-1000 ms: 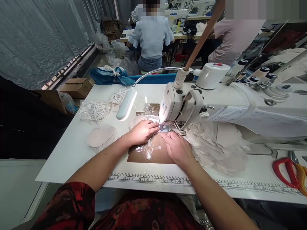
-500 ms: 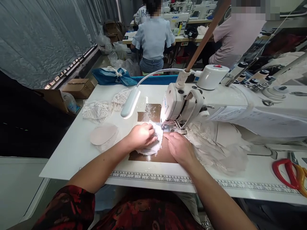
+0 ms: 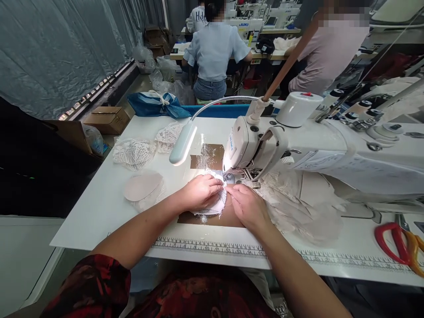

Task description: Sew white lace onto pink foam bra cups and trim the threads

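A small rounded piece of white lace fabric (image 3: 217, 206) lies under the needle area of a white sewing machine (image 3: 243, 141). My left hand (image 3: 202, 192) rests on this piece with its fingers closed together, their tips gripping it close to the presser foot. At the piece's right edge, my right hand (image 3: 248, 204) pinches the fabric between thumb and forefinger, just in front of the foot. Both hands partly cover the piece, and the exact grip of the fingertips is small in view. Brown tape (image 3: 232, 217) covers the table surface beneath.
Lace pieces (image 3: 134, 153) and a beige oval piece (image 3: 143, 186) lie on the left. A pile of pale fabric (image 3: 298, 212) sits right of my right hand. Scissors (image 3: 394, 243) lie at far right. A lamp (image 3: 183, 143) hangs over the table (image 3: 99, 216). People sit beyond.
My left hand has shifted right, nearer the needle and my right hand. The lace piece has turned slightly under it. My right hand stays almost in place.
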A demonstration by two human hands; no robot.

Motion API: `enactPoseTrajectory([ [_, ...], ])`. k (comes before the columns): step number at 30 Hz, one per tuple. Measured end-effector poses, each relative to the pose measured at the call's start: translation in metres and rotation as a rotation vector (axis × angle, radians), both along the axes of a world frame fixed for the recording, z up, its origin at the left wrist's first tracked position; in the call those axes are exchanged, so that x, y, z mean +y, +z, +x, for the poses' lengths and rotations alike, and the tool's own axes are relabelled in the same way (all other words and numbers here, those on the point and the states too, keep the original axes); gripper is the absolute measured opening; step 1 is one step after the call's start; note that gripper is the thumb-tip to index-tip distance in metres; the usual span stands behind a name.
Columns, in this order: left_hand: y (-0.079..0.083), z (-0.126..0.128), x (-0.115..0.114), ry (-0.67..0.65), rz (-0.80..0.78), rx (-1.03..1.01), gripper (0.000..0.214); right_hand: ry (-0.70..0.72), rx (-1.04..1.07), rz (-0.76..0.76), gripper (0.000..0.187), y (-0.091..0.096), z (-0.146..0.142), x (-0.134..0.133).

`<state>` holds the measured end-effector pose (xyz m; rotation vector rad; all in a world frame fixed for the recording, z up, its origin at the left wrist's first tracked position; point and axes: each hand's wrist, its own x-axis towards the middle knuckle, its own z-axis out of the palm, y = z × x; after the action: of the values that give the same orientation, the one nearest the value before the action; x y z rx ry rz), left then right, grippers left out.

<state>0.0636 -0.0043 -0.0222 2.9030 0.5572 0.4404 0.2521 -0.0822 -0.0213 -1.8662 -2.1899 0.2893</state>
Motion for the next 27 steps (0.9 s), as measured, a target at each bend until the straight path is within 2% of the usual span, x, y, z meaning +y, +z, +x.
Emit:
enactPoseTrajectory([
  [6,-0.006,0.000,0.002,-0.012,0.022,0.016,0.033,0.008,-0.079,-0.040,0.041,-0.001,-0.002,0.002],
  [13,-0.007,-0.001,0.007,0.002,0.032,0.022,0.036,0.005,-0.114,0.019,0.041,-0.007,-0.001,0.003],
  [17,-0.006,-0.004,0.008,0.018,0.035,0.007,0.034,0.110,-0.012,0.119,0.038,-0.010,0.001,-0.001],
  [21,-0.003,-0.007,0.009,0.036,0.013,-0.019,0.030,0.256,0.173,0.130,0.032,-0.012,0.004,-0.007],
  [27,-0.002,-0.004,0.005,0.010,0.001,0.018,0.030,0.255,0.266,0.115,0.032,-0.013,0.006,-0.008],
])
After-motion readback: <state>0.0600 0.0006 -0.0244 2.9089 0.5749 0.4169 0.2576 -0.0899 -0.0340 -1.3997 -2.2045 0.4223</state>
